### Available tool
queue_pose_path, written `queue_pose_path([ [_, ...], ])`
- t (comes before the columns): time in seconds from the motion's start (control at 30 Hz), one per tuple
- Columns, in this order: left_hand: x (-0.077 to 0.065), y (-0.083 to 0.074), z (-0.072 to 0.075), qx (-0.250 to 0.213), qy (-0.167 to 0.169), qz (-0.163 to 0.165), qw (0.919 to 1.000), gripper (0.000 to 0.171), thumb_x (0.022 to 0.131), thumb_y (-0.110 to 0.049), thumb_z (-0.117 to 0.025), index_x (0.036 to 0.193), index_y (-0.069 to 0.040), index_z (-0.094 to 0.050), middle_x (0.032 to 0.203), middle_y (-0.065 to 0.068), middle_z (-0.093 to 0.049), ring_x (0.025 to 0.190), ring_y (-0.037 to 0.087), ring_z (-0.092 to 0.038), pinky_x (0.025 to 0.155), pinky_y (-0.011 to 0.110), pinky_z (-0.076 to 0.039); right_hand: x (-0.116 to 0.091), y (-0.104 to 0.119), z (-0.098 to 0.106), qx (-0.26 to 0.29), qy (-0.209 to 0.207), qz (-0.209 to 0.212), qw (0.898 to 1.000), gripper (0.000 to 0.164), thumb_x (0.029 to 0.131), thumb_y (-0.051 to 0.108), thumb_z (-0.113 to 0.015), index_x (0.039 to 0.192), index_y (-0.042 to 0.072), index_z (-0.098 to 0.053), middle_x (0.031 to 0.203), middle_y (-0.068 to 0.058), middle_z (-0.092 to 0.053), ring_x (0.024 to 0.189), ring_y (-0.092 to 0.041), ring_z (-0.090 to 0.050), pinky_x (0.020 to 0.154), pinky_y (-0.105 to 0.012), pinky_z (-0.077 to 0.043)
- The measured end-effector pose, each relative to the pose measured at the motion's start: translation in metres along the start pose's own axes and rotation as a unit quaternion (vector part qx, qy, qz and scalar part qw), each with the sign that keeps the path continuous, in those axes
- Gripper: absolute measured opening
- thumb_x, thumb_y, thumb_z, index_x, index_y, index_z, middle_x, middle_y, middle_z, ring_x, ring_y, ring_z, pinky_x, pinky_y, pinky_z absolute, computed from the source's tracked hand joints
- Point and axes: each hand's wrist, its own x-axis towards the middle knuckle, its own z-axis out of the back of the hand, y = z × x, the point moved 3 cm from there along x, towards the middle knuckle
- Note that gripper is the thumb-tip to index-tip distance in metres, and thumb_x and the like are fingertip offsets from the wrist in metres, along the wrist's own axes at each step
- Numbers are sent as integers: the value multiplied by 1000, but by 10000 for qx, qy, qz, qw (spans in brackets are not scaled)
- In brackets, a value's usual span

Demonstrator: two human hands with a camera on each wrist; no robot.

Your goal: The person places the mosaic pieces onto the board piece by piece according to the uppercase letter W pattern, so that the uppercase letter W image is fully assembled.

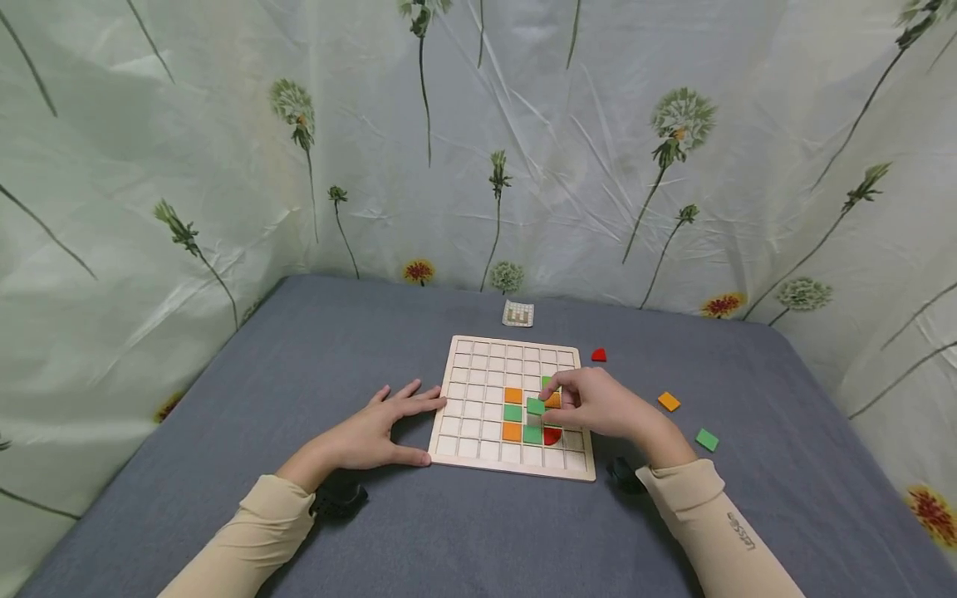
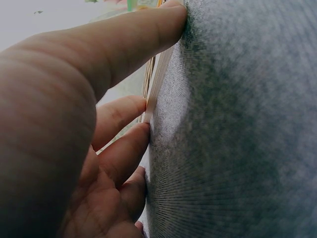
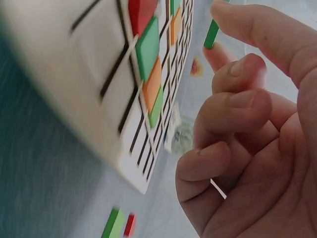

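Observation:
A light wooden grid board (image 1: 471, 365) lies on the grey cloth. Between thumb and index finger, my right hand (image 1: 601, 403) pinches a green square tile (image 1: 535, 406) above the board; the right wrist view shows this green tile (image 3: 212, 33) edge-on, its other fingers curled. Below and left of it sit an orange tile (image 1: 512, 395), a green tile (image 1: 512, 413), another orange tile (image 1: 512, 431), a green tile (image 1: 532, 434) and a red rounded tile (image 1: 552, 435). My left hand (image 1: 374, 432) is spread, fingertips and thumb at the board's left edge (image 2: 158, 82).
Off the board's right side lie a red piece (image 1: 599, 355), an orange tile (image 1: 669, 401) and a green tile (image 1: 706, 440). Behind the board is a small printed card (image 1: 518, 313). A flower-patterned curtain (image 1: 583, 208) borders the grey table (image 1: 314, 340).

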Motion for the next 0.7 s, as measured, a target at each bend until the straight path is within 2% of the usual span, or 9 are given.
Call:
queue_pose_path([
  [0.27,0,0,1,40,-13,-21,10000,83,88,-41,-88,161,-23,-52,175,4,-39,168,42,-16,129,76,0,15,18,-15,88,300,302,9991,17,95,20,-81,108,11,-75,65,8,-49,57,-5,-44,59,-21,-41],
  [0.5,0,0,2,32,-34,-28,10000,83,88,-41,-88,161,-23,-53,175,4,-39,168,42,-17,130,75,0,24,25,-27,-21,440,213,9988,14,95,21,-81,107,15,-76,68,9,-55,58,-5,-46,59,-21,-42],
  [0.7,-1,1,-1,8,-2,-51,10000,83,89,-42,-88,161,-23,-52,175,4,-38,167,43,-16,129,76,0,27,27,-35,-113,495,242,9984,12,94,21,-82,103,18,-75,65,9,-53,55,-5,-48,57,-22,-45],
])
